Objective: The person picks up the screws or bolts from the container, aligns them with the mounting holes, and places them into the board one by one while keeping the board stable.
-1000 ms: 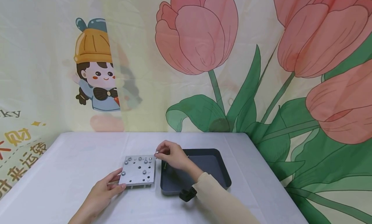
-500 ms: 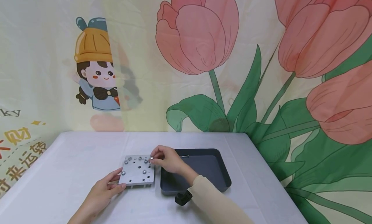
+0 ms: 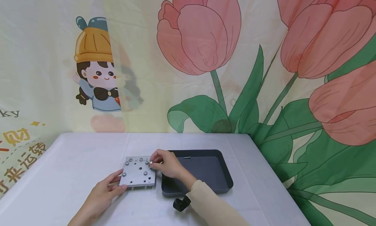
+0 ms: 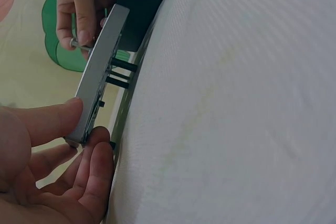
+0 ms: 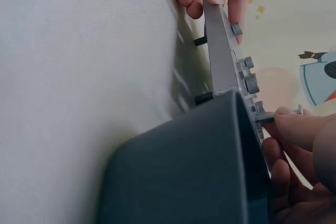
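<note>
Over the metal plate's (image 3: 135, 173) right side, right hand (image 3: 168, 164) has brought a pinched screw (image 5: 265, 118) within reach of holes (image 3: 140, 168), seating unclear; left hand (image 3: 102, 193) grips the plate near left.

Two hands (image 3: 102, 194) (image 3: 169, 167), one plate (image 3: 135, 177), one tray (image 3: 210, 172) and two loose screws (image 3: 151, 163) (image 3: 186, 158) show.

- White cloth-covered worktop (image 3: 88, 154), faintly creased.
- Pale cream-and-yellow printed fabric backdrop (image 3: 144, 40) behind the worktop.
- Large pink printed tulips (image 3: 199, 33) with broad green leaves (image 3: 205, 113), centre and right.
- Cartoon figure in orange hat and blue top (image 3: 95, 69), cut off along one side.
- Brown Chinese characters (image 3: 28, 161), lower left, beneath dark "ky" lettering (image 3: 10, 113).
</note>
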`<state>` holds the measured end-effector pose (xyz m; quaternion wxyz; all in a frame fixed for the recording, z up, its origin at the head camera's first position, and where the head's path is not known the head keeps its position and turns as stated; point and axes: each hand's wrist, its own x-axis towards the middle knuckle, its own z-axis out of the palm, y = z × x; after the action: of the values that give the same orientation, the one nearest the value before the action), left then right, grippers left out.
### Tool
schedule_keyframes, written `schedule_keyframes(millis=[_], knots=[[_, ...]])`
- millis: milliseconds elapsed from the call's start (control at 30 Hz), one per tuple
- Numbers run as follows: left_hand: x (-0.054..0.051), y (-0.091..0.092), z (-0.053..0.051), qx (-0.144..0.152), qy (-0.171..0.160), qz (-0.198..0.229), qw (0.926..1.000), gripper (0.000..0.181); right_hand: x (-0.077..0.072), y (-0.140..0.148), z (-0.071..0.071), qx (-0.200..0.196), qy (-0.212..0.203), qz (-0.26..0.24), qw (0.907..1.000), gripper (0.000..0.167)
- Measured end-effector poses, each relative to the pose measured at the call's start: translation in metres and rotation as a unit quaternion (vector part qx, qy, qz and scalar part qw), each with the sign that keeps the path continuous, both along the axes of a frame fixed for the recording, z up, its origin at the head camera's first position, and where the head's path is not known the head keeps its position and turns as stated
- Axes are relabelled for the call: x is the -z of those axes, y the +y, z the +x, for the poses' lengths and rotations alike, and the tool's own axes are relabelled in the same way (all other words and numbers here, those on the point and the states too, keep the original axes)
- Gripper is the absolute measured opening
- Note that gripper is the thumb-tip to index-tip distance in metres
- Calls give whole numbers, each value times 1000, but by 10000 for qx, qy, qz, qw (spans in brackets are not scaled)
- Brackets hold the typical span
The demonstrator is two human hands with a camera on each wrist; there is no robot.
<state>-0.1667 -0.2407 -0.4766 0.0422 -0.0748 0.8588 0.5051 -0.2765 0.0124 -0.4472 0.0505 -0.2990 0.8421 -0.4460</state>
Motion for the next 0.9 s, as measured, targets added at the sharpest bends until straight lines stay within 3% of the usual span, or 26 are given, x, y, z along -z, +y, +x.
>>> schedule_keyframes(millis=[333, 900], knots=[[-1, 0, 1, 3, 29, 15, 10000, 79, 9, -2, 3, 258, -61, -194, 9995, 11], [1, 0, -1, -13, -35, -52, 10000, 81, 13, -1, 3, 200, 22, -224, 9995, 15]])
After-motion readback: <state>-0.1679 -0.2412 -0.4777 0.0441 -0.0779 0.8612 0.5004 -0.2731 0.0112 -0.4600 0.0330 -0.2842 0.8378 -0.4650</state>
